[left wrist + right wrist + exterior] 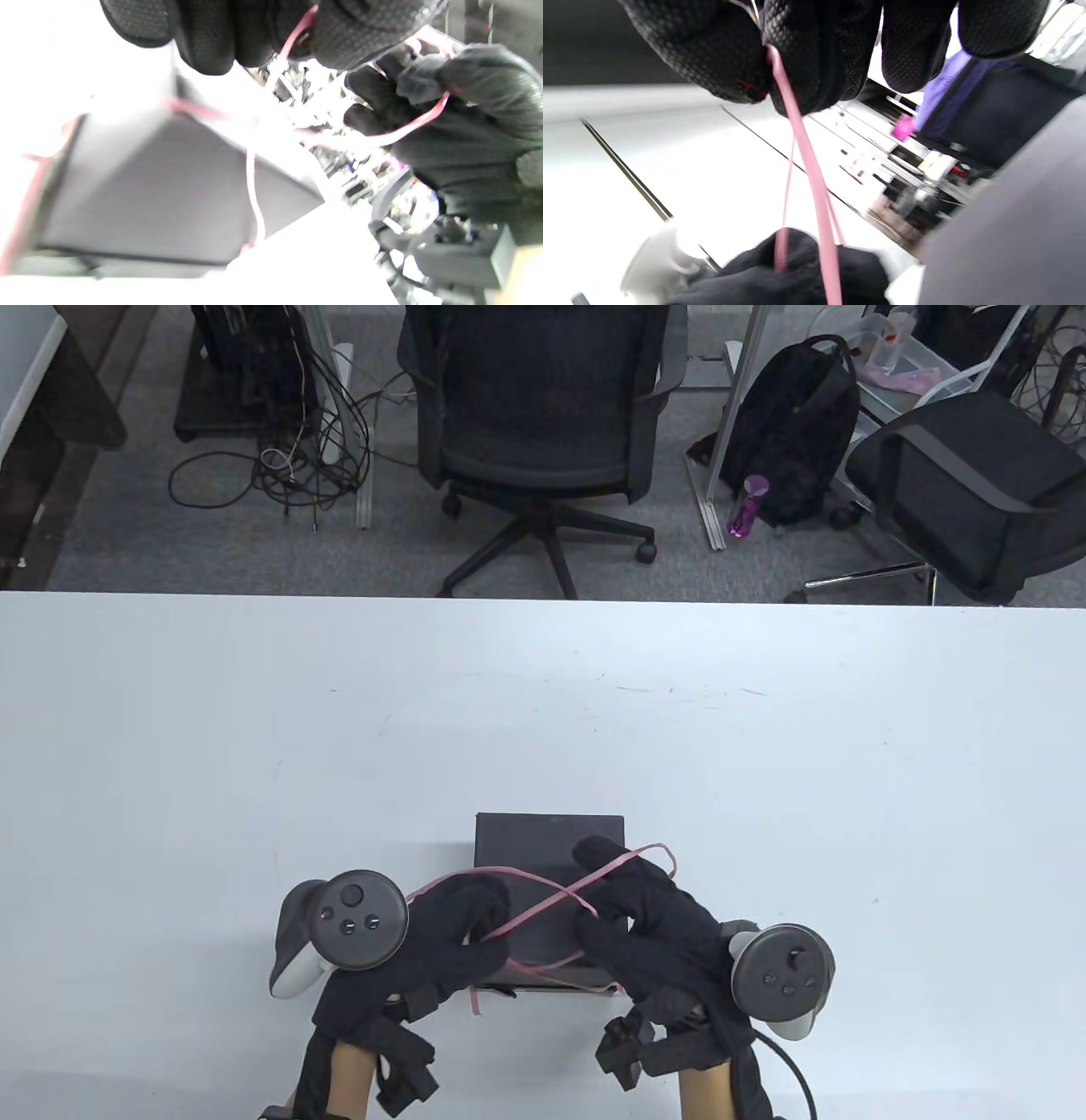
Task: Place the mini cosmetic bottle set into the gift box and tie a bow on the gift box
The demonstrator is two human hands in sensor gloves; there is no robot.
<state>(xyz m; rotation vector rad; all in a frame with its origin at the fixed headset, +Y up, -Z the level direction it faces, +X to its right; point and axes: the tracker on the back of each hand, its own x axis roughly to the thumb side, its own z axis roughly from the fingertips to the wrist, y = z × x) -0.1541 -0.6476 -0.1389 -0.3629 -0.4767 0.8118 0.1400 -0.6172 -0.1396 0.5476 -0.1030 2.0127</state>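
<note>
The gift box [550,848] is dark and closed, and it stands on the white table [543,712] near my edge, between my two hands. A thin pink ribbon [556,899] goes around it and crosses over the lid; one loose end hangs down at the front left corner. The bottle set I cannot see; I judge it is already inside, because the lid is on.

My left hand [450,933] rests at the left side of the lid with the fingers curled on one strand. My right hand [636,916] is over the right side, and in the right wrist view its fingers [797,63] pinch the other strand tightly. So both hands are clamped on the ribbon, and the bow is not yet formed.

What can go wrong, I think: the ribbon is narrow and looks smooth, so it may slip from the thick gloves when I pull. Uneven pulling could also drag the light box or move the crossing away from the middle of the lid.

I can read no brand, label or writing on the box or the ribbon.
</note>
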